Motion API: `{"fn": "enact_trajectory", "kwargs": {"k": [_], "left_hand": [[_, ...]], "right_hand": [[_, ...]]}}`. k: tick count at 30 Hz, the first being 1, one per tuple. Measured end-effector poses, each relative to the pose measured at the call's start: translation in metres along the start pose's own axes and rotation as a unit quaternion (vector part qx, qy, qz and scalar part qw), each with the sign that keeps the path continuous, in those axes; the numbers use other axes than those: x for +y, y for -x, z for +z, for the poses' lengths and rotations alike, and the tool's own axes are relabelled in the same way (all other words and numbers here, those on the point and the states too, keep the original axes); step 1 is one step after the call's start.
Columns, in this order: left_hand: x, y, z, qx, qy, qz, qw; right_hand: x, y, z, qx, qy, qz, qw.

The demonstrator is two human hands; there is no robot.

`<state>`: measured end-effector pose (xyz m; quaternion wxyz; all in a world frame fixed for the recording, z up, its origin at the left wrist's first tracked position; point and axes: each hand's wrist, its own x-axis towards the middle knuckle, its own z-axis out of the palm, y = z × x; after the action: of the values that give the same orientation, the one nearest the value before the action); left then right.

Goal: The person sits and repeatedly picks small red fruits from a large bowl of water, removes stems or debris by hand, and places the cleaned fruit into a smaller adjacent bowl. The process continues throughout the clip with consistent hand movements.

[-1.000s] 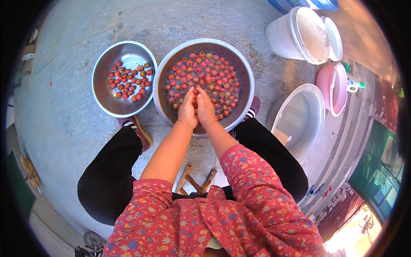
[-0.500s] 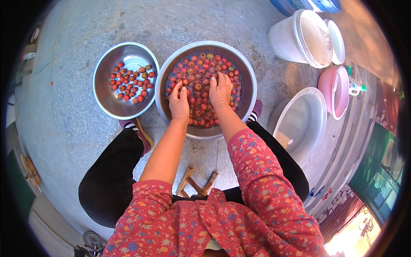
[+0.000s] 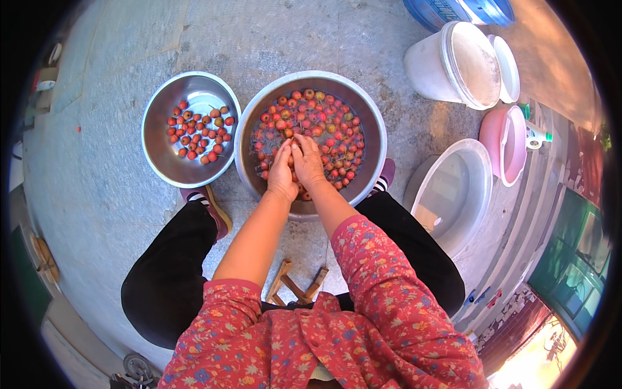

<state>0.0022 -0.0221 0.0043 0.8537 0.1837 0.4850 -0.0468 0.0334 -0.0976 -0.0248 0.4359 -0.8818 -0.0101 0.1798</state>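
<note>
On the left, a smaller round silver metal bowl (image 3: 154, 142) holds a few dozen round red fruits (image 3: 215, 113), seemingly only the minor share set apart. Most are left beside it in a larger round silver metal basin (image 3: 375, 133) of water, where the left hand (image 3: 281, 174) and right hand (image 3: 308, 163) press close together, cupped; whether they grip any cannot be told. These fruits look wet, mostly red, some yellowish.

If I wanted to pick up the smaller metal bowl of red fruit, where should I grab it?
I'd probably grip the smaller metal bowl by its left rim, coming from the left: that lip is exposed, while the right edge crowds the larger basin.
</note>
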Motion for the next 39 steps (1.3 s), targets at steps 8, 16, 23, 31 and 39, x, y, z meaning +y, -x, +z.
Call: {"fn": "enact_trajectory", "kwargs": {"k": [8,16,23,31,39], "left_hand": [[0.02,-0.028,-0.014,-0.015,-0.022,0.098,0.995],[0.035,-0.002,0.013,0.044,-0.272,0.211,0.938],[0.048,-0.013,0.016,0.069,-0.178,0.07,0.979],[0.023,-0.046,-0.032,-0.037,0.061,-0.031,0.997],[-0.002,-0.016,-0.011,-0.026,0.072,-0.036,0.996]], "right_hand": [[-0.037,0.023,0.008,-0.064,-0.087,-0.068,0.992],[-0.026,-0.089,-0.033,0.037,0.169,-0.154,0.973],[-0.003,-0.102,-0.006,-0.054,0.201,-0.044,0.977],[-0.023,0.014,0.007,-0.01,0.047,-0.128,0.991],[-0.026,-0.005,-0.017,-0.023,-0.041,-0.022,0.999]]}}
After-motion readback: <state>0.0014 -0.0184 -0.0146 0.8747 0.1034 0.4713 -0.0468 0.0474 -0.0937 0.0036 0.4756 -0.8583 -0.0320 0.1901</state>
